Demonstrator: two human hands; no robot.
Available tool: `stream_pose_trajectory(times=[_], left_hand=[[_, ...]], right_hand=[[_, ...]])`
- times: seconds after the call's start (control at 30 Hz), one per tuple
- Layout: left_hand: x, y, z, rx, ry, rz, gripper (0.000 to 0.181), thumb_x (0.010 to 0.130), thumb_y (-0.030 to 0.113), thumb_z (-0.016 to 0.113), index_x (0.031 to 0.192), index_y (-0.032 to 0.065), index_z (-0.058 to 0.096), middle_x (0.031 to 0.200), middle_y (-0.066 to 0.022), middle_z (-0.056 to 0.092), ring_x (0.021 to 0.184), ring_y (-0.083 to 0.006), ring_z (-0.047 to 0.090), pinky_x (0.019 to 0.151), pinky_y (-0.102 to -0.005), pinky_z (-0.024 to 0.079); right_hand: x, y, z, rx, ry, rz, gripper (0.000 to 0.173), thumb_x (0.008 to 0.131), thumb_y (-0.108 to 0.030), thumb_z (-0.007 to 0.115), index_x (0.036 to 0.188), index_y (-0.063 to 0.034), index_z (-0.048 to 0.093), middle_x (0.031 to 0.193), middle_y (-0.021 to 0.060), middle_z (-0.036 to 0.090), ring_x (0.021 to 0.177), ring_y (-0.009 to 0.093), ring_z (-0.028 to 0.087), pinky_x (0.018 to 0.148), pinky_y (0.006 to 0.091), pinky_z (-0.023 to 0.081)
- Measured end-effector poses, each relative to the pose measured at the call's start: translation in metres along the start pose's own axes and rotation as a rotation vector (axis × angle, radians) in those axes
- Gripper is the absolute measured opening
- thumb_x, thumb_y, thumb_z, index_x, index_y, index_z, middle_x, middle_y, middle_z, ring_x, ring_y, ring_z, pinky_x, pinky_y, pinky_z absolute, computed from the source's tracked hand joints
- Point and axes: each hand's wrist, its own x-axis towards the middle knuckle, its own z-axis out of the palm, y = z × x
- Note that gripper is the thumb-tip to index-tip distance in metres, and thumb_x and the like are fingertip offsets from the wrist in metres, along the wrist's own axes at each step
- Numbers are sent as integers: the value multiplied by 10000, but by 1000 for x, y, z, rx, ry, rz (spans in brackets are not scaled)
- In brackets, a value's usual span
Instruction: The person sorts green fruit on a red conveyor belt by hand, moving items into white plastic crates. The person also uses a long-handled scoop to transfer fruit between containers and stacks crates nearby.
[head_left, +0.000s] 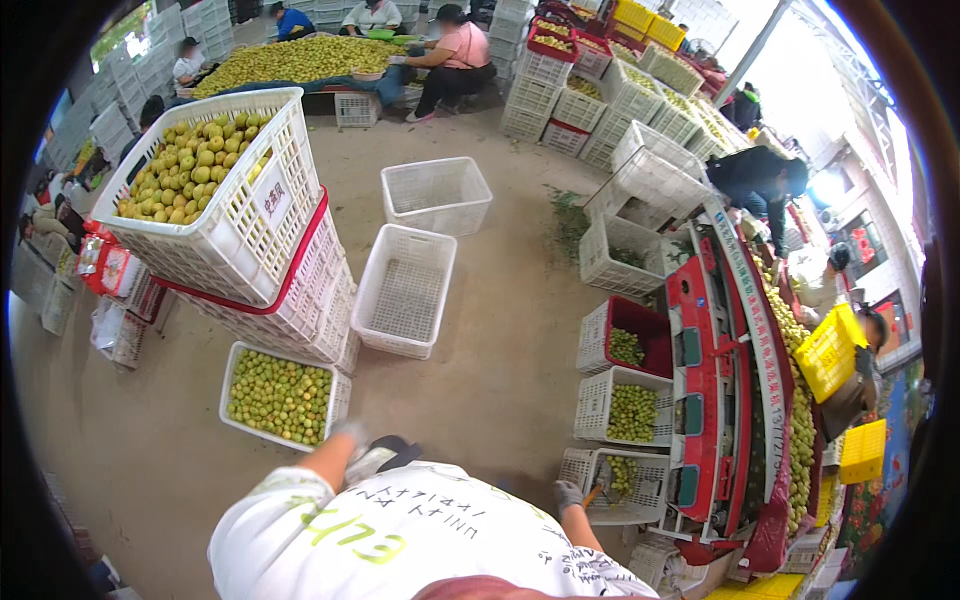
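My left hand, gloved and blurred, is at the near right corner of a white plastic crate full of small green-yellow fruit that look like jujubes. Whether it touches the rim is unclear. On the other side, my right hand in a grey glove is by the left edge of a white crate. A small heap of fruit lies in that crate, below a red sorting machine. A thin orange-brown piece shows beside the hand; the fingers' grip is not readable.
A tall stack of white crates, fruit-filled on top, stands at left. Two more crates rest on the floor ahead. Other crates line the machine. People sit around a fruit-covered table; another person leans over the machine.
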Motion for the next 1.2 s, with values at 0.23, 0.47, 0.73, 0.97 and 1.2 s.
stream_pose_trajectory(times=[0.23,0.47,0.73,0.97,1.2], left_hand=[[99,142,-143,-1419,10,603,383,957,360,547,1218,85,606,1056,-101,665,966,-196,631,845,-346,501],[179,100,-146,-103,-426,565,460,993,394,388,1301,110,579,1331,-138,564,1223,-309,532,1004,-389,419],[426,-33,-330,317,167,230,304,922,197,473,1146,53,618,1016,-214,667,989,-356,640,895,-438,487],[452,96,-395,367,436,539,389,897,233,574,1237,44,584,1098,-188,664,1097,-332,595,955,-389,467],[357,239,-343,-401,-113,-79,429,926,366,535,1178,34,639,1132,-174,662,1057,-292,615,952,-346,444]], right_hand=[[0,52,-9,-66,-39,138,271,849,-298,635,986,-68,674,908,79,630,805,201,580,649,378,454],[-61,-45,114,-495,-297,195,410,854,-347,603,1150,-66,638,1143,169,614,1041,282,595,861,383,460],[25,-226,118,4,73,201,388,871,-307,600,1182,-79,641,1143,158,662,1053,266,633,913,336,479],[122,-261,66,-136,-81,251,371,881,-291,594,1182,-79,643,1150,148,663,1046,258,634,911,344,479],[236,-279,-67,-194,-198,404,402,878,-295,615,1200,-55,628,982,126,686,817,194,640,741,336,507]])
